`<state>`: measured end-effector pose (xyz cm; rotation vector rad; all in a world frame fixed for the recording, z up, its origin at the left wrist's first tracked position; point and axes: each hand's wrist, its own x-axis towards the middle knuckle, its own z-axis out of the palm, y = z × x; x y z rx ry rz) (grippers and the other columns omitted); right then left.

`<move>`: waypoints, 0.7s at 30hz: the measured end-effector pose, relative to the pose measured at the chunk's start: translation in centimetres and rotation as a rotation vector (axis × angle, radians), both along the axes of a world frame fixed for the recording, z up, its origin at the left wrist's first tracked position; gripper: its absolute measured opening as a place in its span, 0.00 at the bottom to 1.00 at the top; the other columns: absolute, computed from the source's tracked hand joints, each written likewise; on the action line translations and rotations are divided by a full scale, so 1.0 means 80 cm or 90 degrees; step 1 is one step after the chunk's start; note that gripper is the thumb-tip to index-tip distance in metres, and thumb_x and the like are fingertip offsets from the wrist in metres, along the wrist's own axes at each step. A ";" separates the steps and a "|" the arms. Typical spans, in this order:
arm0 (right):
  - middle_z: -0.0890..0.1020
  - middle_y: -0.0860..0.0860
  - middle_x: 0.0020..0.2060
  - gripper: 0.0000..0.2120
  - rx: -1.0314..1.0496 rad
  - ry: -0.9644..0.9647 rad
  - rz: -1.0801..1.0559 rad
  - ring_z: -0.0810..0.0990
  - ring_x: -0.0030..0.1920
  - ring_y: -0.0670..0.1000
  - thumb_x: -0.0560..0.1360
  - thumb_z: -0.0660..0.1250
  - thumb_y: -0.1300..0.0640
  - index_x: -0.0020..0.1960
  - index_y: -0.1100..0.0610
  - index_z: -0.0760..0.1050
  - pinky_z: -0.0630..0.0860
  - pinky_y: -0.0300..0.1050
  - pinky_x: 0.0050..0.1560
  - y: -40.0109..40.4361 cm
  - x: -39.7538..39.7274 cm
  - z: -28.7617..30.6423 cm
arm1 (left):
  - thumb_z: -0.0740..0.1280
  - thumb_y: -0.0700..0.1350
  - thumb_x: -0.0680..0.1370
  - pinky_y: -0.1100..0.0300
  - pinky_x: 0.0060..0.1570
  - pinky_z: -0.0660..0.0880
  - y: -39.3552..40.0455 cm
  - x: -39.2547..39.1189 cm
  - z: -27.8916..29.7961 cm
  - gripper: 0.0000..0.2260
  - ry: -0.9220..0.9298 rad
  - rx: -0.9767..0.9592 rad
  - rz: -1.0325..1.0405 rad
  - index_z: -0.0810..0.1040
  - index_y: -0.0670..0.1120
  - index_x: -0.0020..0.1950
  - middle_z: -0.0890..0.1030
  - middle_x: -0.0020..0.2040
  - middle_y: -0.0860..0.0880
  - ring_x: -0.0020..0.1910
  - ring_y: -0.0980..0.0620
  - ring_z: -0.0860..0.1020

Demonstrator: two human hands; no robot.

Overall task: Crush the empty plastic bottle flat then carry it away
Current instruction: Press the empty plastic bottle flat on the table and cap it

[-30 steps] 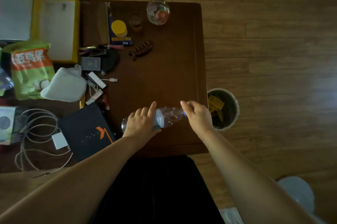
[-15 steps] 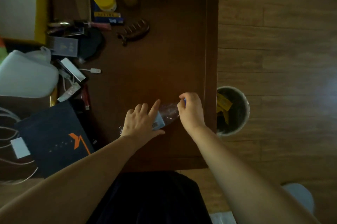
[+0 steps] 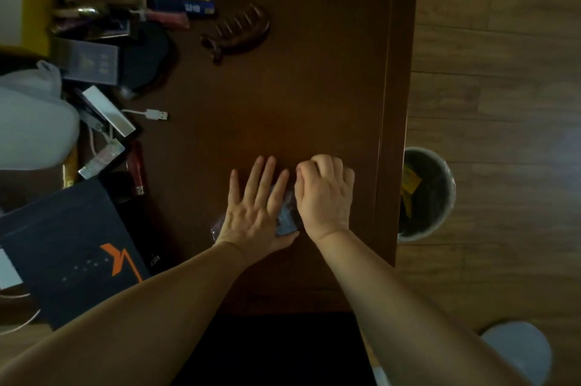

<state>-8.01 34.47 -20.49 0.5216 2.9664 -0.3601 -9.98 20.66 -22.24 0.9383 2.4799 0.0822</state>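
Observation:
A clear plastic bottle with a pale label lies on the dark wooden table, near its front edge. Most of it is hidden under my two hands; only a strip of label and a bit of its left end show. My left hand lies flat on top of the bottle with the fingers spread and straight. My right hand is curled over the bottle's right end, fingers bent down around it. The bottle looks squashed low between hands and table.
A round waste bin stands on the wooden floor just right of the table. Left of my hands lie a dark box with an orange mark, a white USB cable, a brown hair clip and a white bag.
Both hands have come together and pressed down on the bottle, which now lies lower and mostly covered. My left hand went from gripping it to lying flat. The view has moved closer.

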 end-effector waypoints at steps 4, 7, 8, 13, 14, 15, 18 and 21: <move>0.81 0.52 0.46 0.06 0.023 0.026 0.097 0.79 0.48 0.54 0.74 0.63 0.55 0.49 0.53 0.78 0.75 0.49 0.45 0.000 -0.008 -0.018 | 0.56 0.74 0.66 0.38 0.71 0.42 0.002 -0.001 -0.009 0.50 0.010 0.005 0.008 0.48 0.44 0.77 0.53 0.77 0.41 0.77 0.42 0.51; 0.81 0.51 0.46 0.07 0.026 0.020 0.108 0.80 0.48 0.53 0.74 0.61 0.55 0.49 0.53 0.77 0.75 0.48 0.44 -0.003 -0.009 -0.021 | 0.54 0.74 0.67 0.36 0.71 0.44 0.003 -0.001 -0.011 0.49 -0.004 -0.008 0.009 0.47 0.44 0.77 0.53 0.78 0.42 0.77 0.42 0.51; 0.81 0.51 0.46 0.07 0.023 0.011 0.108 0.80 0.48 0.53 0.74 0.61 0.55 0.49 0.53 0.77 0.75 0.48 0.44 -0.004 -0.011 -0.019 | 0.53 0.74 0.67 0.36 0.71 0.44 0.004 -0.002 -0.009 0.48 -0.009 -0.019 0.004 0.47 0.44 0.77 0.54 0.78 0.42 0.77 0.42 0.51; 0.81 0.51 0.45 0.04 0.006 -0.017 0.060 0.79 0.48 0.54 0.74 0.65 0.57 0.48 0.53 0.77 0.74 0.50 0.48 -0.013 -0.021 -0.003 | 0.51 0.75 0.66 0.38 0.71 0.37 0.007 -0.003 0.000 0.50 -0.034 -0.064 -0.001 0.40 0.45 0.76 0.41 0.77 0.44 0.76 0.44 0.41; 0.81 0.52 0.45 0.05 -0.001 -0.004 0.064 0.78 0.48 0.54 0.73 0.66 0.58 0.49 0.54 0.77 0.75 0.50 0.48 -0.019 -0.023 -0.002 | 0.50 0.76 0.65 0.39 0.70 0.33 0.007 -0.004 -0.002 0.51 -0.037 -0.066 -0.007 0.37 0.46 0.76 0.36 0.77 0.44 0.76 0.44 0.37; 0.80 0.52 0.46 0.06 -0.013 0.014 0.078 0.78 0.48 0.54 0.73 0.67 0.59 0.50 0.54 0.76 0.75 0.50 0.48 -0.025 -0.025 -0.003 | 0.50 0.76 0.65 0.39 0.70 0.30 0.006 -0.004 -0.003 0.51 -0.038 -0.061 -0.011 0.36 0.46 0.76 0.33 0.76 0.45 0.76 0.44 0.34; 0.80 0.54 0.49 0.12 -0.056 0.048 0.122 0.79 0.49 0.54 0.72 0.68 0.60 0.55 0.56 0.76 0.78 0.48 0.48 -0.033 -0.025 -0.011 | 0.50 0.76 0.65 0.41 0.70 0.29 0.006 -0.003 -0.002 0.50 -0.043 -0.049 -0.017 0.35 0.47 0.75 0.32 0.74 0.45 0.74 0.44 0.31; 0.81 0.54 0.51 0.14 -0.025 0.066 0.107 0.80 0.50 0.54 0.72 0.68 0.60 0.57 0.56 0.75 0.78 0.48 0.48 -0.032 -0.021 -0.024 | 0.47 0.75 0.67 0.43 0.71 0.34 0.003 -0.003 0.001 0.48 -0.064 -0.028 -0.011 0.35 0.47 0.75 0.32 0.74 0.46 0.74 0.45 0.33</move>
